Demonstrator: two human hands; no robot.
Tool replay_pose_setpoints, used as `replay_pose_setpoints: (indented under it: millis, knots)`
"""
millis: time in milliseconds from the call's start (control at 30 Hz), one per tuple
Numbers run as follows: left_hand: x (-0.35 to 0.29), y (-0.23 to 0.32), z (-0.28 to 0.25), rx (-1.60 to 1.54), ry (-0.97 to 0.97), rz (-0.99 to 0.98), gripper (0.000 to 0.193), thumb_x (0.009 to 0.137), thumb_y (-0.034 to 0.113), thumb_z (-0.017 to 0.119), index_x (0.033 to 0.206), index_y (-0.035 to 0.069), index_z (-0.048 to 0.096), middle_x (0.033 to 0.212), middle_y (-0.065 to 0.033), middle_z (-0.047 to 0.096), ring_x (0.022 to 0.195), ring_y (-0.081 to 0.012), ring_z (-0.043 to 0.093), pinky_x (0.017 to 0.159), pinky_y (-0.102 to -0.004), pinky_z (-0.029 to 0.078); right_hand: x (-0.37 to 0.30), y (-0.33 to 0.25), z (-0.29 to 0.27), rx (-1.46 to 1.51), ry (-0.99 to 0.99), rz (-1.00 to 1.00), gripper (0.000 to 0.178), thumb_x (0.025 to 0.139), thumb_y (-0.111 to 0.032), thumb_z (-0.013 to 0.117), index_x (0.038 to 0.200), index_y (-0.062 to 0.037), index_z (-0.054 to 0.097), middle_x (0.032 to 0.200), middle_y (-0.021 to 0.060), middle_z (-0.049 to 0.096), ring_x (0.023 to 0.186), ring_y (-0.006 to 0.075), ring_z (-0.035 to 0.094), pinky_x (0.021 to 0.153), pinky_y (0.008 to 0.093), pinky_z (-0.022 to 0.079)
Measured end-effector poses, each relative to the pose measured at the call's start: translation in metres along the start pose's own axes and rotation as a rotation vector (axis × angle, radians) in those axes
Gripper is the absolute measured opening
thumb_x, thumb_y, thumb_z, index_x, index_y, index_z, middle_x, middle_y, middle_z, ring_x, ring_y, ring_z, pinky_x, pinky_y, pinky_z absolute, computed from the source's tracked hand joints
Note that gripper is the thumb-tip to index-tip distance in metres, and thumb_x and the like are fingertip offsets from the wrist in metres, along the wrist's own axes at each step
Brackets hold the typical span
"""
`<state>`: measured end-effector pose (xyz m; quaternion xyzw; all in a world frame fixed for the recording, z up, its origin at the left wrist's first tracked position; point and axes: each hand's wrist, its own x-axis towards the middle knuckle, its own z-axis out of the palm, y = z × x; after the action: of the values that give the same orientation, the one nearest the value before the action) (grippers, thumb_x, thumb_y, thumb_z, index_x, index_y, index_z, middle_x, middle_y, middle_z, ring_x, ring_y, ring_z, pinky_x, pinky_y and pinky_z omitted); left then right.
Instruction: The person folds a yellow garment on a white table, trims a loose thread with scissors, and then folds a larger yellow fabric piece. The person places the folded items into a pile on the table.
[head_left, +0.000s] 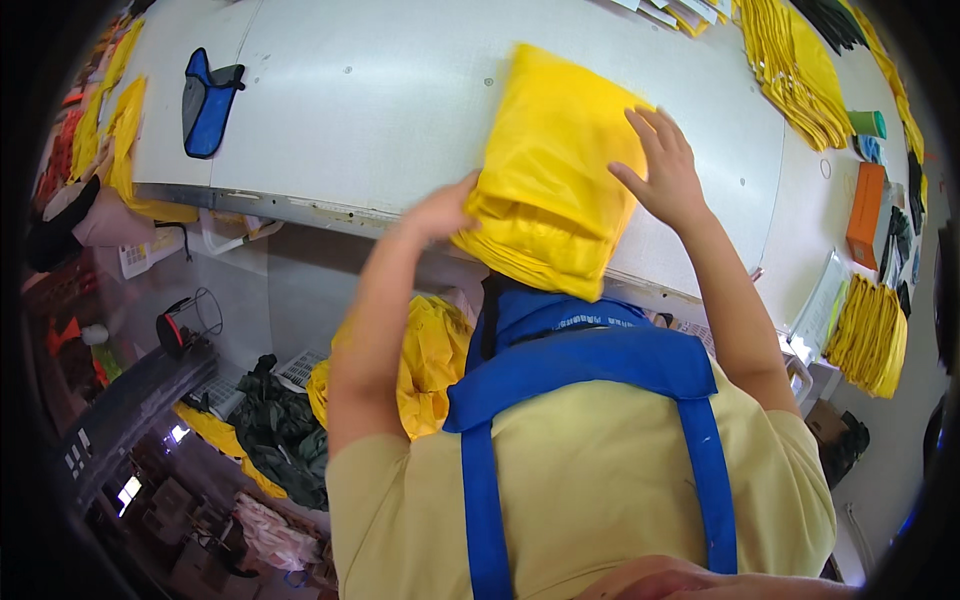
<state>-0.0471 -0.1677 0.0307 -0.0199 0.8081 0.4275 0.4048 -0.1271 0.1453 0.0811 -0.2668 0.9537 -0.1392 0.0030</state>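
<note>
A thick folded bundle of yellow fabric (550, 160) lies tilted at the front of the white table, its lower corner hanging past the edge towards my body. Its top edge is slightly blurred, and gathered layers show along the lower side. My left hand (447, 210) grips the bundle's left edge; it is blurred, and its fingertips are partly hidden by the fabric. On the other side, my right hand (664, 165) is open, thumb and fingers apart, next to the bundle's upper right edge. Whether its fingertips touch the fabric is hard to tell.
The white table (350, 120) carries a blue and grey cloth item (212, 105) at left. Stacked yellow fabric (797, 75), a green roll (867, 124) and an orange box (865, 215) stand at right. Below the edge lie crumpled yellow cloth (435, 360) and dark green cloth (280, 425).
</note>
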Motion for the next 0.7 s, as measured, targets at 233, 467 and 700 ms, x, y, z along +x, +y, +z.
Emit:
replay_pose_setpoints:
  millis: [233, 467, 700]
  knots:
    - [0.099, 0.066, -0.009, 0.623, 0.453, 0.481, 0.064, 0.078, 0.007, 0.062, 0.138, 0.016, 0.041, 0.118, -0.0195, 0.058, 0.107, -0.0330, 0.057, 0.091, -0.0400, 0.047, 0.015, 0.018, 0.014, -0.208, -0.313, 0.134, 0.056, 0.086, -0.053, 0.055, 0.128, -0.0154, 0.052, 0.126, 0.0171, 0.050, 0.124, 0.0327, 0.043, 0.110, 0.0485, 0.024]
    - [0.054, 0.045, 0.087, -0.102, 0.583, 0.112, 0.057, 0.082, 0.024, 0.065, 0.130, 0.000, 0.045, 0.114, -0.0241, 0.054, 0.107, -0.0375, 0.053, 0.092, -0.0415, 0.043, 0.001, 0.050, 0.007, 0.678, -0.336, 0.316, 0.065, 0.078, -0.037, 0.070, 0.130, -0.0056, 0.049, 0.121, 0.0144, 0.054, 0.113, 0.0273, 0.052, 0.099, 0.0360, 0.040]
    - [0.014, 0.082, 0.118, -0.064, 0.723, 0.415, 0.047, 0.081, 0.016, 0.065, 0.122, -0.001, 0.047, 0.112, -0.0217, 0.055, 0.102, -0.0361, 0.054, 0.090, -0.0408, 0.044, 0.009, 0.035, 0.014, 0.946, -0.543, 0.415, 0.062, 0.073, -0.021, 0.073, 0.129, -0.0073, 0.050, 0.115, 0.0079, 0.055, 0.107, 0.0217, 0.049, 0.097, 0.0328, 0.039]
